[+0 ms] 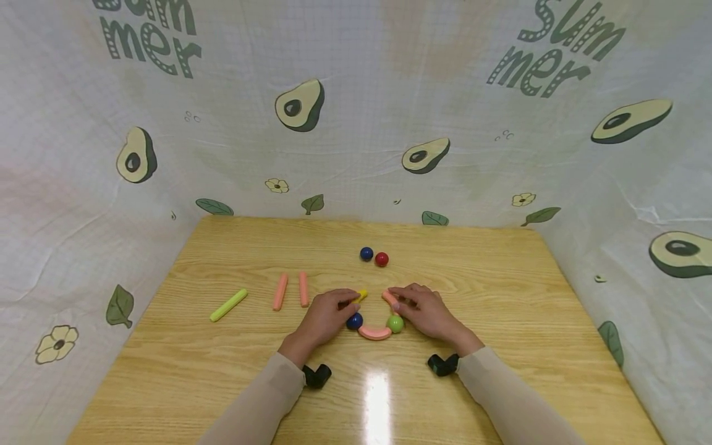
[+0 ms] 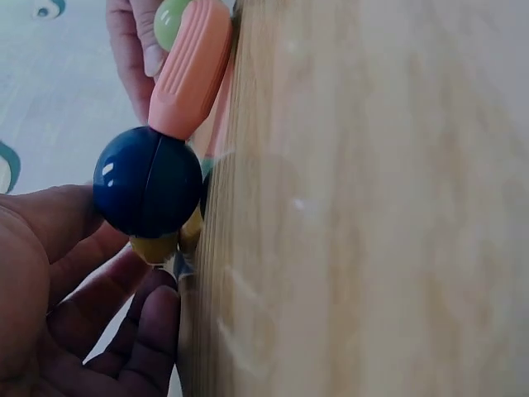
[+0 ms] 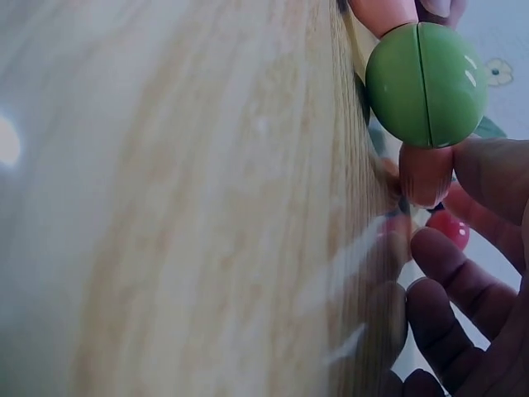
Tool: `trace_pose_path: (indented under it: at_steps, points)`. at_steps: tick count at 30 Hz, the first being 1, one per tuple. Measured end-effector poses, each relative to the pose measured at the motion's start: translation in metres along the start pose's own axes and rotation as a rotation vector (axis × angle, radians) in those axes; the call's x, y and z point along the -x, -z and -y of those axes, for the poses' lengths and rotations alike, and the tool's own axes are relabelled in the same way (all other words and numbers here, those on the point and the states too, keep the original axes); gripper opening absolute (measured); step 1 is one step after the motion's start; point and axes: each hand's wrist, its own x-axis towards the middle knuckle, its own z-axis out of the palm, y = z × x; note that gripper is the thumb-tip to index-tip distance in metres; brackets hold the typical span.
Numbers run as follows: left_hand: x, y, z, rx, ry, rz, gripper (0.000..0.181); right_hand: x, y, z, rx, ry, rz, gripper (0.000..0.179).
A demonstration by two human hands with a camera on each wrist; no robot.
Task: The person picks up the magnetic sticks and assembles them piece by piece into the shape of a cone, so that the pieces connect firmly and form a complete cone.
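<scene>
A U-shaped chain of pieces lies in the middle of the table. At its near end, a curved pink stick [image 1: 375, 333] joins a blue ball [image 1: 354, 321] and a green ball [image 1: 395, 323]. My left hand [image 1: 325, 318] pinches the yellow stick [image 1: 363, 295] that runs from the blue ball, the thumb against that ball [image 2: 147, 182]. On the other side, my right hand [image 1: 429, 311] pinches a second pink stick [image 1: 389, 297] beyond the green ball [image 3: 426, 85]. Fingers partly cover both side sticks.
Past the chain sit another blue ball [image 1: 366, 253] and a red ball [image 1: 381, 259], side by side. To the left lie two straight pink sticks [image 1: 280, 292] and a yellow-green stick [image 1: 228, 305]. Printed cloth [image 1: 356, 123] surrounds the wooden table [image 1: 473, 266] at the back and sides.
</scene>
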Motion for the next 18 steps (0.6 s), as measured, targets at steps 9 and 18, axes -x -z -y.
trace_pose_path:
  at_steps: [9, 18]
  points:
    - [-0.010, 0.000, 0.006, 0.109, 0.086, -0.088, 0.029, -0.004, 0.001, -0.003, -0.162, -0.076, -0.035, 0.047]
    - [-0.020, -0.001, 0.011, 0.163, 0.119, -0.113, 0.028, -0.020, 0.008, -0.005, -0.236, -0.118, -0.107, 0.045]
